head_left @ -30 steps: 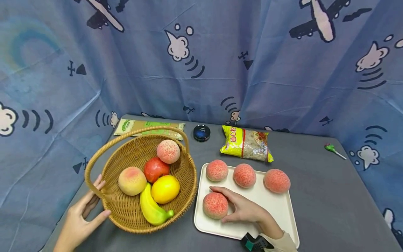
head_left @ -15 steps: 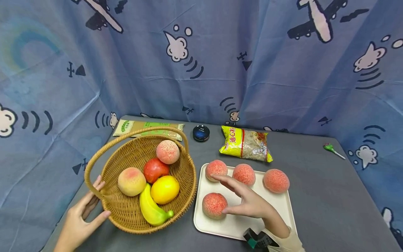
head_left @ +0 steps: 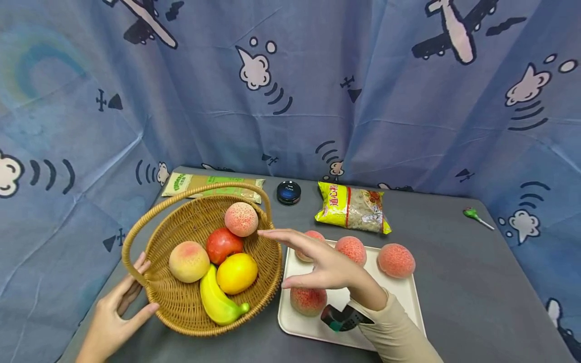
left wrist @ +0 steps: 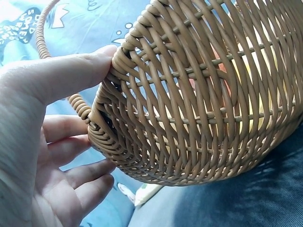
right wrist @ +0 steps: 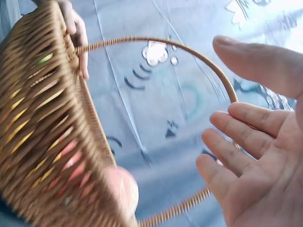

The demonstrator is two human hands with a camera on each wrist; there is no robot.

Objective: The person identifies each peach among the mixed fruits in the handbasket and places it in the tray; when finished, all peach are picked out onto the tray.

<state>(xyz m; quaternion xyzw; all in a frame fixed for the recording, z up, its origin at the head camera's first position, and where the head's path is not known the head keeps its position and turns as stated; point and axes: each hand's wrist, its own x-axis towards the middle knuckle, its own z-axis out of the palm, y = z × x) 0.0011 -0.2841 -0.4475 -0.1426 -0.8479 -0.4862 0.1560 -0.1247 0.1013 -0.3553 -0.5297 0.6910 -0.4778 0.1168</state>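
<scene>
My left hand (head_left: 111, 317) touches the left rim of a wicker basket (head_left: 181, 219) with thumb and fingertips, beside the handle's base. Inside the basket lie a banana (head_left: 219, 300), a lemon (head_left: 237, 274), a red apple (head_left: 224, 246), a yellowish peach (head_left: 189, 262) and a pink speckled peach (head_left: 241, 220). My right hand (head_left: 324, 264) hovers with spread fingers between the basket and a white tray (head_left: 401, 302), holding nothing. Several red peaches (head_left: 396, 260) lie on that tray. My right hand partly hides a front peach (head_left: 308, 303) and a rear one (head_left: 315, 235).
Behind the basket lies a flat green-and-tan packet (head_left: 181, 184). A dark tuna tin (head_left: 288, 192) and a yellow bag of pasta (head_left: 356, 207) stand farther back. A lollipop (head_left: 476, 217) is at the far right. A blue printed curtain (head_left: 290, 91) borders the grey table.
My right hand has let go of the front peach, lifted off it, and moved left toward the basket's rim. The peach stays on the tray. My left hand keeps its place.
</scene>
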